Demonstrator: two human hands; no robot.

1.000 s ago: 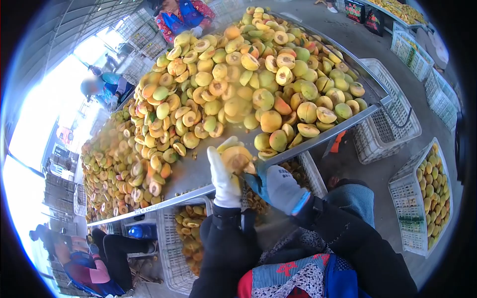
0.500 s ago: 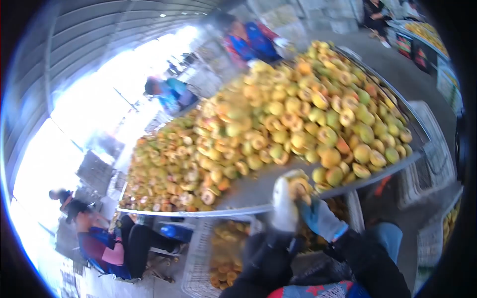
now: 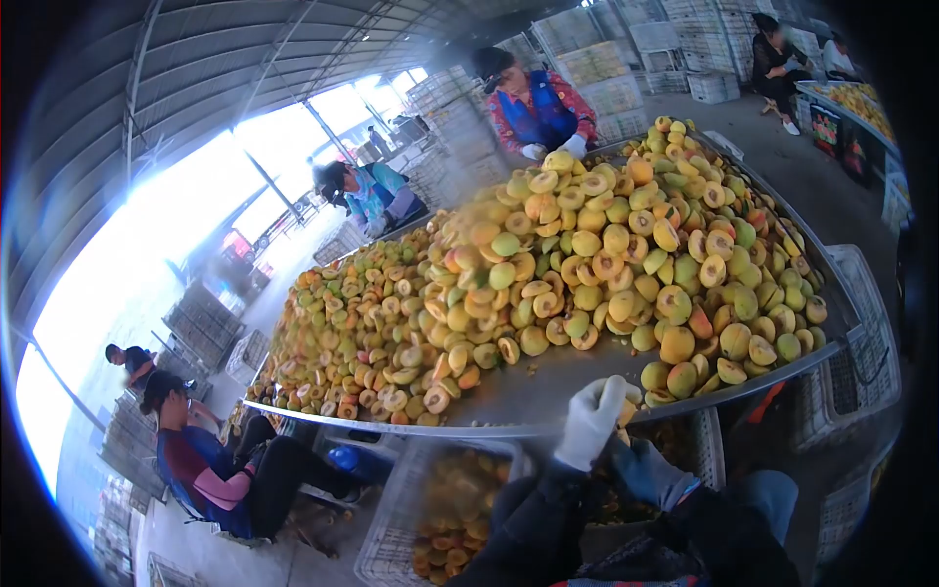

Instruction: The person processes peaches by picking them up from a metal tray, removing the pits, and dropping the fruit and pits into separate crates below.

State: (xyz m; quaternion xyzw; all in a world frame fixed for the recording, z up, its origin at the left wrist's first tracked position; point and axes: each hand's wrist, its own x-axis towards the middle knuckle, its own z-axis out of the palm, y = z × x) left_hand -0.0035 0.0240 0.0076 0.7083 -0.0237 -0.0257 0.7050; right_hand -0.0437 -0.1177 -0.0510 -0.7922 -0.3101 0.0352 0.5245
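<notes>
My left hand [image 3: 592,423], in a white glove, is raised at the near edge of the metal table [image 3: 548,386]. Its fingers are closed on a yellow peach half [image 3: 629,403], partly hidden by the glove. My right hand [image 3: 649,474], in a blue-grey glove, is just below and to the right, close to that fruit. Its fingers look curled, and whatever they may hold is hidden. A large heap of halved peaches [image 3: 606,264] covers much of the table beyond my hands.
Below the table edge stand crates of peach halves, one white crate [image 3: 381,533] at left and another [image 3: 712,445] behind my hands. More crates [image 3: 849,391] are at right. Co-workers sit at left [image 3: 210,470] and stand across the table [image 3: 538,112].
My view has shifted, and the table sits slightly lower and farther right. The left hand has turned and lifted a little; less of the fruit between my hands shows. The right hand has dropped slightly.
</notes>
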